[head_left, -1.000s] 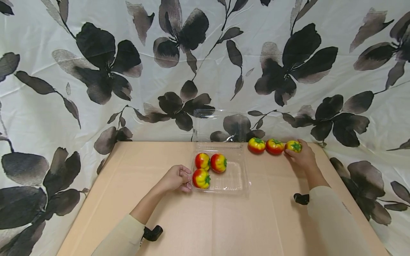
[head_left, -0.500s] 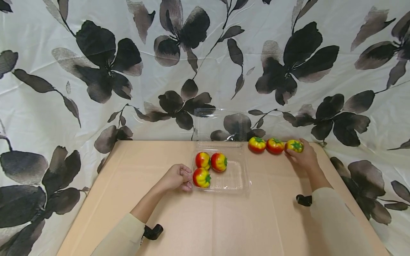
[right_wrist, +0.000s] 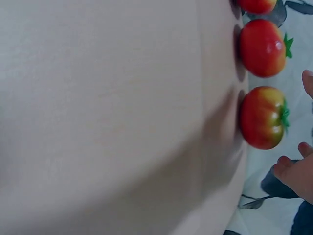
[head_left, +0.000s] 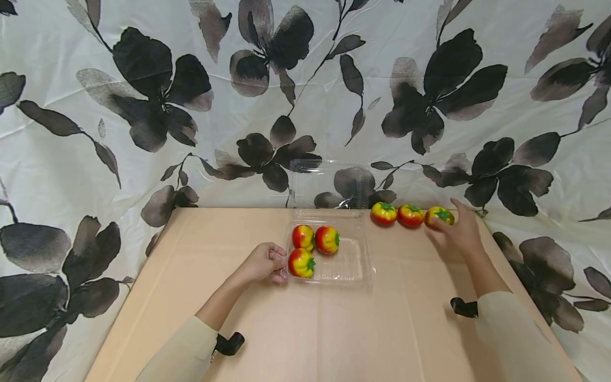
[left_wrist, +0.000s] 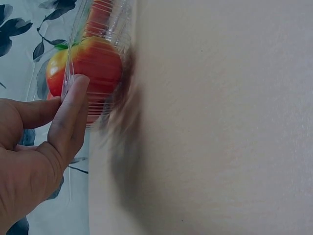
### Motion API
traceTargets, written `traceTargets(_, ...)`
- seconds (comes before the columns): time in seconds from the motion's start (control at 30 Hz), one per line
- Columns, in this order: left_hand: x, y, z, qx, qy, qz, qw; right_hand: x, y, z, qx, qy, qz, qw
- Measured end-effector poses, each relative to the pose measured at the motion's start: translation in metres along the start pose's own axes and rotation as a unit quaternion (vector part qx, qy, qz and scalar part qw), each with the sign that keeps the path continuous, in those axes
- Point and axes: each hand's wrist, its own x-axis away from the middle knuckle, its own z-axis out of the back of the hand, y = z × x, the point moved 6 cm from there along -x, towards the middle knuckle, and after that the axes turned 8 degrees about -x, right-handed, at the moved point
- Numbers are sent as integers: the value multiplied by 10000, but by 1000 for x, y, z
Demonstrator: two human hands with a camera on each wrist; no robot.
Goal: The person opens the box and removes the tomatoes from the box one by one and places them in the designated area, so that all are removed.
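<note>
On the left, my left hand (head_left: 261, 263) pinches the rim of a clear plastic clamshell box (head_left: 350, 262); thumb and fingers meet on its edge in the left wrist view. Three red-and-yellow tomato-like fruits with green tops, one of them the front fruit (head_left: 301, 263), sit in its left part. To the right of the box stand a left fruit (head_left: 383, 214), a middle fruit (head_left: 410, 216) and an end fruit (head_left: 439, 217) in a row. Beside the end fruit is my right hand (head_left: 464, 231), fingers spread; the right wrist view shows a gap between them.
The box's transparent lid (head_left: 329, 185) stands raised at the back against a floral cloth (head_left: 343, 106). A light tan tabletop (head_left: 334, 334) extends in front, its back edge just behind the row of fruits.
My right hand has let go of the end fruit, spread its fingers and drawn back slightly to the right. The left hand keeps its hold on the box, and the fruits stay in place.
</note>
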Motion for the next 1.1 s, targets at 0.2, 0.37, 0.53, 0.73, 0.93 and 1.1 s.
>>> traceTargets(0.2, -1, 1, 1, 29, -23, 33, 10000, 10, -23, 10, 47, 223, 522, 9984)
traceTargets(0.37, 0, 2, 1, 87, -37, 28, 10000, 19, -42, 14, 46, 239, 891, 9957)
traceTargets(0.53, 0, 3, 1, 82, -46, -7, 10000, 30, -59, 10, -256, 71, 831, 9962)
traceTargets(0.73, 0, 2, 1, 47, -29, 33, 10000, 43, -82, -3, -465, -178, 937, 9943)
traceTargets(0.93, 1, 2, 0, 27, -33, 73, 10000, 55, -99, -27, -532, -531, 1136, 9907)
traceTargets(1.1, 3, 2, 0, -10, -15, 88, 10000, 65, -113, -49, -482, -759, 1364, 9866)
